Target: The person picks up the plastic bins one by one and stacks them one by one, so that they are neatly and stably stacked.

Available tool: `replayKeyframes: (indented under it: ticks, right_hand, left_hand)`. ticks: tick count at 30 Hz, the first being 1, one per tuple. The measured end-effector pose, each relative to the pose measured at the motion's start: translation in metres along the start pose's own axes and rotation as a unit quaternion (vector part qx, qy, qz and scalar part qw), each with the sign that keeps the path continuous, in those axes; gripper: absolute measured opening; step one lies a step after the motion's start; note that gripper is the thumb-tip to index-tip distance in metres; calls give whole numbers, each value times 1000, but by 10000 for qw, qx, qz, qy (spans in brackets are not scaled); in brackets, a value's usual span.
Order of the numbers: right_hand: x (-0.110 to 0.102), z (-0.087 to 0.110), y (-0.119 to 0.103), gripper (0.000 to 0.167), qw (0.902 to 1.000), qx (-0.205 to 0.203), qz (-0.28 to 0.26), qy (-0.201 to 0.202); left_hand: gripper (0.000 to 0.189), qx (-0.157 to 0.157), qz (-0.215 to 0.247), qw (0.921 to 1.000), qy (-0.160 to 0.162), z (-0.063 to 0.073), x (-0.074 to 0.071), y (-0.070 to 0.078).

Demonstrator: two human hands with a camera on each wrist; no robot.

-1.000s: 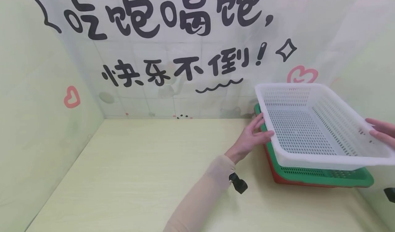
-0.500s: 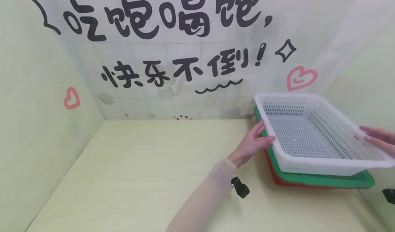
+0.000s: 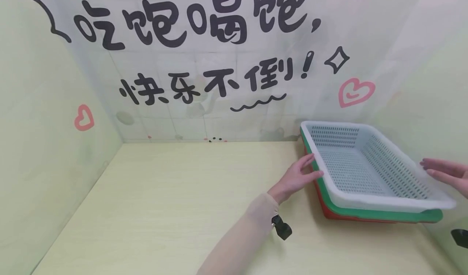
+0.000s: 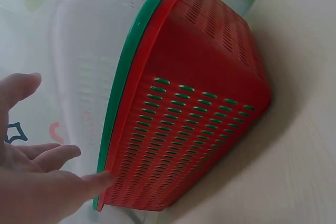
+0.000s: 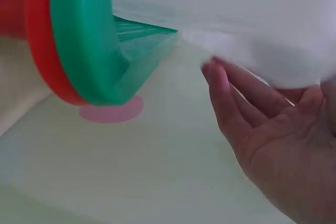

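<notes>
A white plastic mesh basket (image 3: 351, 171) sits inside a green basket (image 3: 387, 215), which is nested in a red basket (image 3: 330, 214) at the right of the table. My left hand (image 3: 294, 179) is at the left rims, its thumb and fingers spread; in the left wrist view a finger of the left hand (image 4: 39, 184) reaches the green and red rims. At the white basket's right side is my right hand (image 3: 447, 175), its fingers extended. In the right wrist view the right hand (image 5: 273, 129) has its fingertips close to the blurred white side; contact cannot be told.
The light wood table (image 3: 164, 210) extends to the left of the baskets. A back wall (image 3: 212, 124) with black lettering and hearts stands behind it. Side walls rise at left and right, the right wall (image 3: 420, 116) close beside the baskets.
The white basket has come down into the green one. Both hands have lowered with it, and their fingers have loosened from its rim. The green and red baskets stay in place.
</notes>
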State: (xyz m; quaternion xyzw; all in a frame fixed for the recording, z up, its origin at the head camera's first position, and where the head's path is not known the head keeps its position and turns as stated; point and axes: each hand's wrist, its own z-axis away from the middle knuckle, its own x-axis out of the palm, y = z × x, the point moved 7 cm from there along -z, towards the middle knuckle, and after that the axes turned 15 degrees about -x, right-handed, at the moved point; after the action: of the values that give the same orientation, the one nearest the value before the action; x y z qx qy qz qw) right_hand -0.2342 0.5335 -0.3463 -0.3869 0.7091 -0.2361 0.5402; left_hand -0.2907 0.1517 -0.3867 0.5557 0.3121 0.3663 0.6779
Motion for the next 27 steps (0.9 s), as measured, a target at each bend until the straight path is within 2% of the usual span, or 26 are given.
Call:
replayKeyframes:
  ticks: [3, 5, 8, 11, 17, 20, 27]
  right_hand:
    - [-4, -1, -2, 42, 9975, -658, 246, 110]
    - [-5, -3, -4, 44, 9957, -906, 133, 145]
    - [-2, -3, -5, 47, 9945, -1047, -79, 40]
    - [4, -2, -12, 46, 9955, -949, -47, -36]
    - [19, -1, -18, 38, 9981, -420, 341, -292]
    - [25, -4, -19, 42, 9988, -219, 206, -384]
    - [37, -8, -39, 50, 9976, -308, 297, -552]
  left_hand:
    - [67, 1, -336, 9994, 76, 4, -7, -3]
    - [68, 30, -413, 9991, 73, 5, -12, -5]
    - [67, 55, -458, 9989, 103, 6, -18, -5]
    - [64, 43, -531, 9984, 169, 8, -23, -5]
    - [60, 73, -531, 9983, 244, 15, -33, -2]
    - [58, 146, -514, 9983, 243, 17, -37, -1]
    - [58, 167, -490, 9982, 300, 20, -50, -5]
